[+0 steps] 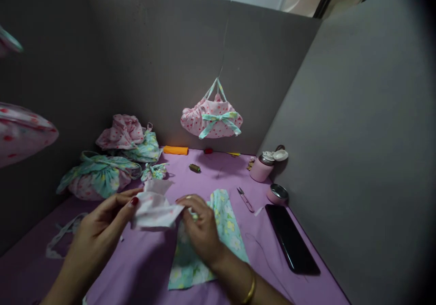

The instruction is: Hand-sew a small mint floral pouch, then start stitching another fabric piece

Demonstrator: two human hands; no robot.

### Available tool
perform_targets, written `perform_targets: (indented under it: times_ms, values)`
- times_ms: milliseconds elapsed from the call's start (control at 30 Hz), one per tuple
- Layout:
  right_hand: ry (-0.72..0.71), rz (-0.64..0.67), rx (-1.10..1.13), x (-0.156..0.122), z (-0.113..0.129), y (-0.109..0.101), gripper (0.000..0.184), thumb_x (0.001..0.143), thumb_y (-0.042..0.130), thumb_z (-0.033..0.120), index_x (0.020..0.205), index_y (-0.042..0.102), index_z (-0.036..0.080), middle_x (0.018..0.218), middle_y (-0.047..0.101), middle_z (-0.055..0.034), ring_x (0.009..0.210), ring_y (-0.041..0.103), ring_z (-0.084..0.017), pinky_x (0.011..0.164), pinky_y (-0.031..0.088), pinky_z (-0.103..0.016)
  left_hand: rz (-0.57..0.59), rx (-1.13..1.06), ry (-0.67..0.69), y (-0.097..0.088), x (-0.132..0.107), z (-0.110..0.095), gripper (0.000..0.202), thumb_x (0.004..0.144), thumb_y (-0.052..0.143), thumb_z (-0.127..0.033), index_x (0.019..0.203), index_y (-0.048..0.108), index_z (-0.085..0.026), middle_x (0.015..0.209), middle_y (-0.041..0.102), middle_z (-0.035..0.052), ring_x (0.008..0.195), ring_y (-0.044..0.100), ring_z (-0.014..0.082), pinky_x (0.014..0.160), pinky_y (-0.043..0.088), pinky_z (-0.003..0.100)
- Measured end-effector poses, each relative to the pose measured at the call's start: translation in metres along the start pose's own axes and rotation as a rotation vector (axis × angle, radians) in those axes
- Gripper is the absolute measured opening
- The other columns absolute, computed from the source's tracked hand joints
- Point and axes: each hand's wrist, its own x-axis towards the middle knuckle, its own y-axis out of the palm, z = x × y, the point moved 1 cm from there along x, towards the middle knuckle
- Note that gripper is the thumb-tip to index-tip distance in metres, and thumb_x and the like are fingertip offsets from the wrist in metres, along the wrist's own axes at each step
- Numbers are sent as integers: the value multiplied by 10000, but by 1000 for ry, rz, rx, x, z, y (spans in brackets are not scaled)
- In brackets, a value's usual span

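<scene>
Left hand (104, 218) pinching pink-marked white cloth (153, 212) at 9 o'clock edge, right hand (200, 230) gripping 3 o'clock corner. Cloth above tabletop (218, 175), 7-8 o'clock from view centre. From cloth: floral fabric (230, 225) 4 o'clock, snips (245, 200) 3 o'clock, hanging bag (192, 122) 1 o'clock.

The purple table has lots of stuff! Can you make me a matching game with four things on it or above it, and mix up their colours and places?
Things:
1. phone
2. pale cloth
3. flask
4. floral cloth

Colours and places:
A. pink, beside the right wall
B. lying on the table, partly hidden by the right hand
C. black, near the table's right edge
D. held up by the left hand and the right hand

Right pairs: 1-C, 2-D, 3-A, 4-B
</scene>
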Motion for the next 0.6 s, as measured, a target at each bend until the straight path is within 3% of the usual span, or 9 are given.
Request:
perform_targets:
  times_ms: [33,100,200,267,367,433,500,533,600]
  values:
    - [78,-49,34,7,-3,-12,140,830,518,188,792,653,187,788,623,-35,782,571,-161,703,450,-274,17,72,39,2,5,0,269,762,575,-488,700,602,-227,1020,665,39,888,619,242,691,500,260]
    - [303,-110,166,22,-11,-37,96,791,567,248,758,625,179,670,573,7,598,527,-117,538,405,-219,79,125,76,10,18,1,295,796,516,-499,746,584,-217,1070,650,58,785,640,227,631,505,281]
    - [435,-109,267,39,-19,-64,175,760,577,355,756,547,183,585,529,48,400,441,-70,363,256,-179,206,16,88,31,35,0,289,860,429,-484,860,526,-213,1234,569,95,673,646,182,568,511,302]
    - [462,-91,298,44,-18,-73,215,733,593,385,752,518,184,616,557,37,427,503,-76,360,262,-164,295,46,190,48,40,-2,322,831,511,-479,1020,497,-219,1343,479,127,886,644,231,699,527,357]
    - [501,-36,340,42,-12,-71,239,705,625,387,749,526,174,661,591,11,521,573,-97,416,342,-163,390,252,462,77,41,-3,666,754,643,-432,1302,342,-203,1433,372,161,1249,420,286,969,405,442]
    - [522,32,365,39,-9,-65,245,707,632,391,748,542,166,653,595,-1,554,584,-110,444,370,-174,436,369,591,90,40,-2,495,795,591,-375,1239,449,-208,1308,533,116,1193,484,253,949,426,383]
    - [510,63,357,33,-10,-62,245,734,612,398,801,548,172,721,614,-19,589,591,-120,457,379,-187,432,435,590,90,43,0,204,858,473,-306,996,594,-216,972,694,46,899,637,201,758,508,293]
    - [486,57,310,28,-11,-63,240,754,597,394,848,546,179,799,625,-32,621,595,-125,470,385,-196,377,467,555,84,45,0,201,879,421,-282,902,608,-212,818,692,22,744,647,181,658,511,268]
    - [429,59,104,15,-14,-71,235,780,585,357,945,543,195,970,614,-55,717,596,-140,528,417,-224,150,565,465,59,53,0,241,894,368,-271,919,589,-178,758,653,39,648,620,194,592,497,288]
